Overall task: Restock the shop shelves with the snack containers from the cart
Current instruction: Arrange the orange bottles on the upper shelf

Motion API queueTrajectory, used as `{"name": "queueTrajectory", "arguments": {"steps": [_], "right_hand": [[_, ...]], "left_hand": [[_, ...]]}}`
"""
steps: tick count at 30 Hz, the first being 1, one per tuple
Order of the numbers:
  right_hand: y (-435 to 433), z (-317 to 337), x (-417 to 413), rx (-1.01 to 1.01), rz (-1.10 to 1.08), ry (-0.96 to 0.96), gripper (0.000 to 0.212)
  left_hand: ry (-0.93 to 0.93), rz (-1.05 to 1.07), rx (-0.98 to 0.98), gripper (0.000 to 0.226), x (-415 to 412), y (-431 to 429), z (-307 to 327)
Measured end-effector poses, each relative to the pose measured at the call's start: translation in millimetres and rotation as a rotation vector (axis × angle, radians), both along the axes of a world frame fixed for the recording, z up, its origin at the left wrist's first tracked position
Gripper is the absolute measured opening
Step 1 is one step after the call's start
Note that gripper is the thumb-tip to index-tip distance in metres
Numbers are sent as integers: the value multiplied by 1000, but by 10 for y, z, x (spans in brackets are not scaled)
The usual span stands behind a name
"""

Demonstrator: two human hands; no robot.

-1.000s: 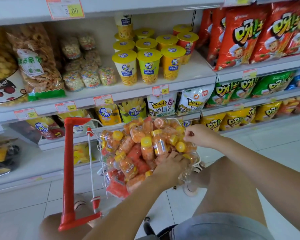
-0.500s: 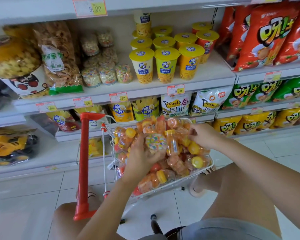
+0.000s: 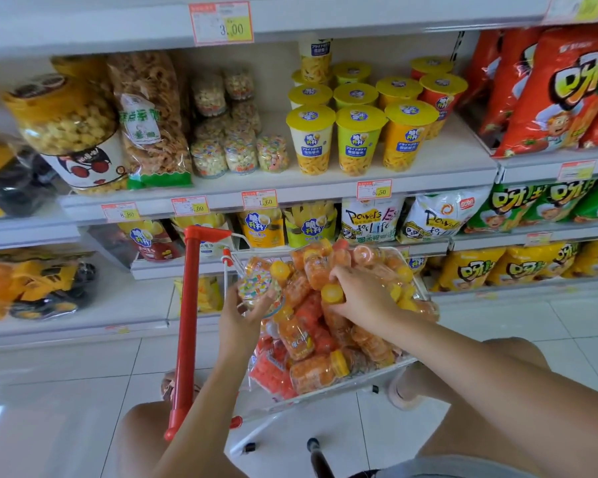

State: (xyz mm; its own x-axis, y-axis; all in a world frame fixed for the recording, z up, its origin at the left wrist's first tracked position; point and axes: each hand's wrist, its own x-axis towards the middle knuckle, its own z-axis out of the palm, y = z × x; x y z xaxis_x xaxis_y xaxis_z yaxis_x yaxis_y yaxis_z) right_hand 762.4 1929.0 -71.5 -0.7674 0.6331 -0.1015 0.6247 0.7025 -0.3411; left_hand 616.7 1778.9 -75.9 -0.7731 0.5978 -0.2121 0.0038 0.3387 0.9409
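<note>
While the right hand [image 3: 363,298] has settled on a yellow-capped orange bottle [image 3: 332,294] in the cart [image 3: 187,322], fingers curling round it, the left hand [image 3: 244,315] now grips the multicoloured snack jar [image 3: 259,288], lifted off the pile, probably bound for the matching jars [image 3: 237,153] on the shelf [image 3: 325,189]

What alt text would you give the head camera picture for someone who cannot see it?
A person's left hand holds a jar of multicoloured snacks over a cart of orange bottles, while the right hand grips a yellow-capped bottle. Stocked shelves stand behind.
</note>
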Motion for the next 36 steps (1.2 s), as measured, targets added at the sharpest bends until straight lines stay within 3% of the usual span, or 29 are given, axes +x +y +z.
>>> {"name": "queueTrajectory", "arguments": {"steps": [4, 6, 9, 13, 16, 19, 22, 25, 29, 36], "right_hand": [[8, 54, -35, -35, 50, -17, 54], [52, 113, -47, -73, 78, 26, 45], [164, 306, -88, -156, 57, 108, 41], [397, 740, -270, -340, -51, 359, 36], [602, 1063, -571, -335, -54, 484, 40], [763, 1334, -966, -278, 8, 515, 32], [937, 1513, -1384, -256, 13, 592, 27], [1096, 1652, -1763, -360, -37, 685, 18], [1281, 1724, -2242, -313, -5, 632, 12], [1393, 1855, -2707, -239, 163, 318, 61]], "left_hand": [[3, 6, 93, 58, -96, 95, 137], [27, 26, 133, 61, -185, 144, 245], [27, 38, 210, 49, -326, 219, 426], [-37, 42, 321, 55, -539, 345, 627], [-73, 33, 370, 51, -732, 500, 773], [29, 63, 363, 41, -956, 682, 897], [138, 120, 323, 52, -1234, 846, 982], [235, 130, 260, 62, -1521, 1027, 1051], [300, 110, 207, 71, -1758, 1269, 1121], [334, 104, 274, 62, -1950, 1566, 1064]]}}
